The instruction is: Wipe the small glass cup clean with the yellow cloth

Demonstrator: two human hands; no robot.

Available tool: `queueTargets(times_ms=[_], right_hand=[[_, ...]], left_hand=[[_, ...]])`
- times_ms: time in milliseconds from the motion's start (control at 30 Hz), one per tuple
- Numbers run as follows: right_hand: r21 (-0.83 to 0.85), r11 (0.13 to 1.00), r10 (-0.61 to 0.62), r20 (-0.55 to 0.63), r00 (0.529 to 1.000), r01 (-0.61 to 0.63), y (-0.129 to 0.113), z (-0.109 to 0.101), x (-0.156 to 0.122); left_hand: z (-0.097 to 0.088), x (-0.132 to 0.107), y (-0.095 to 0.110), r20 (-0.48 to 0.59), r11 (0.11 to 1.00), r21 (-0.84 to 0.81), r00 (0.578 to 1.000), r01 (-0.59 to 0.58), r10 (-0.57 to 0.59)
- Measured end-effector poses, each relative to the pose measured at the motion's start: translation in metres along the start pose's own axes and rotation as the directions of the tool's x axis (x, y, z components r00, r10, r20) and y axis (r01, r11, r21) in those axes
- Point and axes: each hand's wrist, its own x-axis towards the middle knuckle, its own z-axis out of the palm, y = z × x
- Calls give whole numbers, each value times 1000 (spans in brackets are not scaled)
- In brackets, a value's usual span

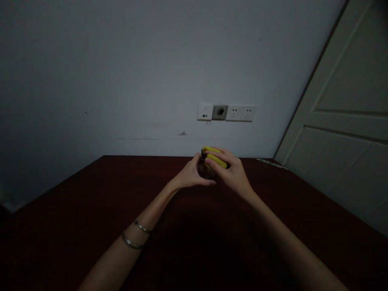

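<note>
My left hand (190, 173) is wrapped round the side of a small, rounded, brownish glass cup (206, 171), its thumb along the near underside. In my right hand (233, 170) is a yellow sponge (218, 161), bent and pressed against the cup's upper right side. The sponge and the right fingers cover much of the cup's top, so its opening and contents are hidden. Both hands are held together over the far part of the dark red table (145, 190).
Behind the table rises a pale wall (151, 72) with a row of sockets and a switch (226, 112). A panelled door (342, 121) stands at the right. A thin patterned strip (272, 163) lies at the table's far right edge. The light is dim.
</note>
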Motion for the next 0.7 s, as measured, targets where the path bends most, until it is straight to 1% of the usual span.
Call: queueTargets(times_ms=[100,133,167,200,233,333,367,400,433,500,567,633,700], right_hand=[[100,983,159,-57,986,-152,11,-1,4],[136,971,203,-52,978,-195,14,-1,4],[166,963,222,-38,974,-213,15,-1,4],[184,962,209,-16,978,-203,16,-1,4],[190,967,169,8,986,-167,15,-1,4],[154,988,1,61,998,-11,11,0,1],[140,990,-31,67,997,21,10,0,1],[132,991,-42,64,997,33,9,0,0],[130,991,-28,49,998,21,9,0,1],[153,986,64,-7,998,-63,12,-1,2],[221,959,201,-80,976,-179,17,-1,4],[339,901,326,-121,938,-269,23,-1,5],[465,834,388,-108,915,-299,25,-2,5]], left_hand=[[0,-1,1,21,999,32,999,24,-25],[1,-1,1,23,999,27,999,27,-28],[1,-1,0,19,1000,9,999,26,-26],[2,-1,-1,11,1000,-18,1000,24,-24],[3,-1,-3,3,998,-54,1000,23,-23],[4,0,-6,1,982,-185,1000,31,-31],[4,0,-7,8,974,-223,999,37,-36],[4,0,-7,18,966,-256,999,41,-38],[4,0,-7,29,958,-284,999,46,-39],[3,1,-6,53,945,-320,997,65,-51],[3,2,-4,73,940,-330,995,88,-68],[3,3,1,104,936,-328,989,130,-101],[2,3,6,152,922,-335,977,195,-151]])
